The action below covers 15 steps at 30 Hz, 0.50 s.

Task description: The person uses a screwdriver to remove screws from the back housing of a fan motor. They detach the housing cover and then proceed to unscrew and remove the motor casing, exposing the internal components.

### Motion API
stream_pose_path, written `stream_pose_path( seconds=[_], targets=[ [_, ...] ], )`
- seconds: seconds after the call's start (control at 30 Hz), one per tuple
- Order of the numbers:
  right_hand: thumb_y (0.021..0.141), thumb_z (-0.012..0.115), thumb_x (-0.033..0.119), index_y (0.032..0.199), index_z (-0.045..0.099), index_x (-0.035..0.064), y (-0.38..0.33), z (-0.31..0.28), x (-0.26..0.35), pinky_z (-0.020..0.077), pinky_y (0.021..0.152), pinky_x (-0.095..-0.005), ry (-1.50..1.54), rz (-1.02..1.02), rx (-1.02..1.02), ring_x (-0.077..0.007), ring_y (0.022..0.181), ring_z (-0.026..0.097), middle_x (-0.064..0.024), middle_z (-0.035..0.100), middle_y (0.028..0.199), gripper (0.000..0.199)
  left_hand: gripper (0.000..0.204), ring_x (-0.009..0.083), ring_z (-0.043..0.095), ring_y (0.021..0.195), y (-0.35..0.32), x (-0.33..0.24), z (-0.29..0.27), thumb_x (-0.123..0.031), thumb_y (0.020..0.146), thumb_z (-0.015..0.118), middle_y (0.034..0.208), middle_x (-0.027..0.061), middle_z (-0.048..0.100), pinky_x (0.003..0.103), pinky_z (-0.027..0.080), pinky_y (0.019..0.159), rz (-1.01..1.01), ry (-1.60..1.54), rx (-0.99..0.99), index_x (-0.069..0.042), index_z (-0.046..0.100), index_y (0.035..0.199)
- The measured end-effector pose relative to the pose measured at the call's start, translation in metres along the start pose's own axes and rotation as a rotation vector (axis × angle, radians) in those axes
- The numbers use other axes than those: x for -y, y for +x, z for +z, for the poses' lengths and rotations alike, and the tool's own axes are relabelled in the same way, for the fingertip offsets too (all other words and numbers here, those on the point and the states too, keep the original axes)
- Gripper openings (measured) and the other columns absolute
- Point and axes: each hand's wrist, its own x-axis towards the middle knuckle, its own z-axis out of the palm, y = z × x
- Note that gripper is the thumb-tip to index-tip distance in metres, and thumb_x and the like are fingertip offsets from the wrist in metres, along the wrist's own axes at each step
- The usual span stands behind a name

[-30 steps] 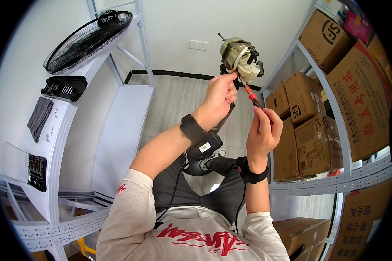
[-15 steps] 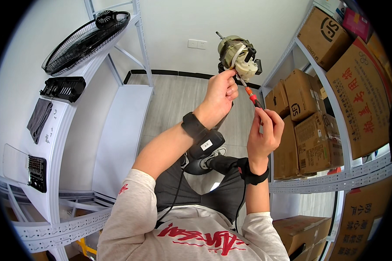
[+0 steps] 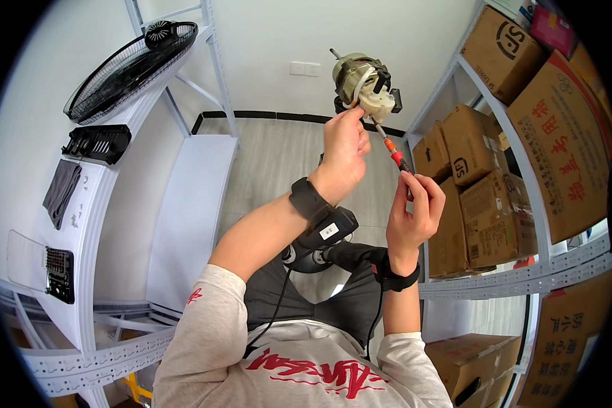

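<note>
At the top centre stands a fan motor (image 3: 362, 80), with a greenish body, cream gear housing, white wires and a thin shaft pointing up and left. My left hand (image 3: 345, 148) is closed, its thumb and forefinger pinched at the lower edge of that housing; what lies between the fingertips is partly hidden. In my right hand (image 3: 417, 207) is a screwdriver (image 3: 395, 154) with a red and black handle, held by the fingertips. Its metal shaft slants up to the underside of the housing, where the tip is hidden. Below my left wrist is a black fan stand (image 3: 330, 229).
A left shelf (image 3: 92, 204) carries a black fan grille (image 3: 132, 68), a black plastic tray (image 3: 96, 141), a folded grey cloth (image 3: 62, 192), small loose parts (image 3: 79, 204) and a bit set (image 3: 60, 274). Cardboard boxes (image 3: 500, 214) fill the right rack.
The motor sits slightly lower and further left in view, and my left hand has shifted with it. The screwdriver stays against the housing, held as before.
</note>
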Motion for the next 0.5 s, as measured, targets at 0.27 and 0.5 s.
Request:
stream_pose_path(
  seconds=[0.27, 0.5],
  targets=[
    [0.08, 0.077, -0.007, 0.1, 0.075, 0.0069, 0.0014, -0.0058, -0.004, 0.0518, 0.067, -0.0308, 0.017, 0.005, -0.019, -0.02, 0.082, 0.062, -0.0069, 0.062, 0.099, 0.025, 0.023, 0.0054, 0.026, 0.045, 0.0004, 0.0012, 0.0039, -0.011, 0.096, 0.061, 0.058, -0.0072, 0.031, 0.026, 0.019, 0.042, 0.04, 0.068, -0.045, -0.011, 0.047, 0.078],
    [0.08, 0.077, -0.007, 0.1, 0.074, 0.0063, 0.0029, -0.0071, -0.0003, 0.0502, 0.061, -0.0297, 0.03, 0.003, -0.012, -0.0187, 0.076, 0.06, -0.0072, 0.062, 0.098, 0.024, 0.021, 0.0053, 0.025, 0.045, 0.0004, 0.0006, 0.0045, -0.009, 0.095, 0.059, 0.058, -0.0075, 0.03, 0.026, 0.019, 0.042, 0.052, 0.068, -0.062, -0.011, 0.046, 0.078]
  ],
)
